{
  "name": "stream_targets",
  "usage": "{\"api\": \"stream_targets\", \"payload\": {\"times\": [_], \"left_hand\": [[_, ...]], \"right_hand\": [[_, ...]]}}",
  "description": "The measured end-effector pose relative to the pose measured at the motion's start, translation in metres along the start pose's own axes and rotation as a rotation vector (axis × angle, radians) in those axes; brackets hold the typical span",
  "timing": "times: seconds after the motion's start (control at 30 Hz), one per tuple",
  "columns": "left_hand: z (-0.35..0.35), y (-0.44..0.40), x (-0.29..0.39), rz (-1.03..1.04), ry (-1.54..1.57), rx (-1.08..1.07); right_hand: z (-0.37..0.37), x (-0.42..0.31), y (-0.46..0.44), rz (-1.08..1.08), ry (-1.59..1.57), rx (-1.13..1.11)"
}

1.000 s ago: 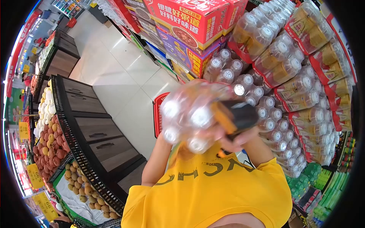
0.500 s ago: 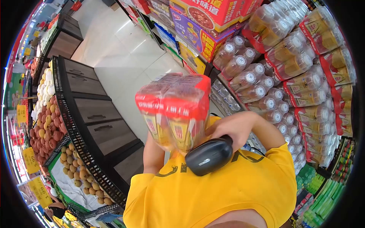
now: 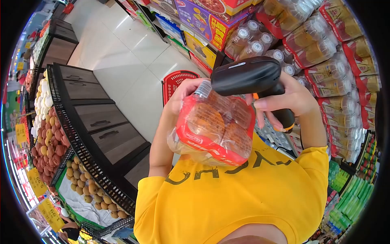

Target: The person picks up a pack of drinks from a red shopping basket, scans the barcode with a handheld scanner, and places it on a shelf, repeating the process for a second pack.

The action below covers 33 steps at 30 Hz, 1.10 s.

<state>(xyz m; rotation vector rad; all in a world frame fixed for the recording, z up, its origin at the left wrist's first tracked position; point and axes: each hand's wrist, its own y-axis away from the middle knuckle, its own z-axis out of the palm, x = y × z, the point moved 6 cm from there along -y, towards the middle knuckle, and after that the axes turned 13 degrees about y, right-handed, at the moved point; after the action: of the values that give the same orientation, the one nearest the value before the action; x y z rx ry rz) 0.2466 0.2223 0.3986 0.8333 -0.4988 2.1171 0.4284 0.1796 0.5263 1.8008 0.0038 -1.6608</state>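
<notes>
My left hand point(image 3: 183, 97) grips the left side of a shrink-wrapped bottle pack point(image 3: 221, 128) with red film, tilted before my chest. The bottles' round bases face the camera, and a striped barcode label point(image 3: 204, 88) shows at the pack's upper left edge. My right hand point(image 3: 290, 95) is wrapped round the handle of a black handheld scanner point(image 3: 245, 75). The scanner's head points left, just above the pack and beside the barcode. My left fingers are partly hidden by the pack.
A red basket point(image 3: 174, 81) stands on the floor beyond my left hand. Stacked bottle packs point(image 3: 325, 77) and boxes point(image 3: 203, 22) rise on the right and top. On the left, a black-rimmed produce stand point(image 3: 67, 105) holds fruit above wooden drawers point(image 3: 109, 142).
The pack has turned so its bases and barcode show. My right hand has lifted the scanner up and right from low against my chest to above the pack.
</notes>
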Motion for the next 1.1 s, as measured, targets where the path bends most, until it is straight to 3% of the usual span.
{"api": "stream_targets", "payload": {"times": [0.1, 0.33, 0.73, 0.93, 1.07, 1.1], "left_hand": [[-0.004, -0.005, -0.004, 0.057, -0.045, -0.135], [-0.008, -0.003, -0.006, -0.01, -0.048, -0.151], [-0.008, -0.002, 0.001, 0.041, -0.021, -0.135], [-0.016, 0.003, -0.004, 0.002, -0.017, -0.017], [-0.032, 0.011, -0.014, 0.018, -0.007, 0.021], [-0.034, 0.012, -0.015, 0.017, 0.0, 0.03]], "right_hand": [[0.004, 0.009, -0.004, 0.044, 0.015, -0.034], [0.005, 0.011, -0.003, 0.075, 0.023, -0.024], [0.003, 0.02, -0.011, 0.053, -0.01, -0.022], [0.007, 0.024, -0.017, 0.018, -0.046, -0.068], [0.002, 0.031, -0.017, -0.198, -0.027, -0.091], [-0.007, 0.047, -0.015, -0.215, -0.013, -0.187]]}}
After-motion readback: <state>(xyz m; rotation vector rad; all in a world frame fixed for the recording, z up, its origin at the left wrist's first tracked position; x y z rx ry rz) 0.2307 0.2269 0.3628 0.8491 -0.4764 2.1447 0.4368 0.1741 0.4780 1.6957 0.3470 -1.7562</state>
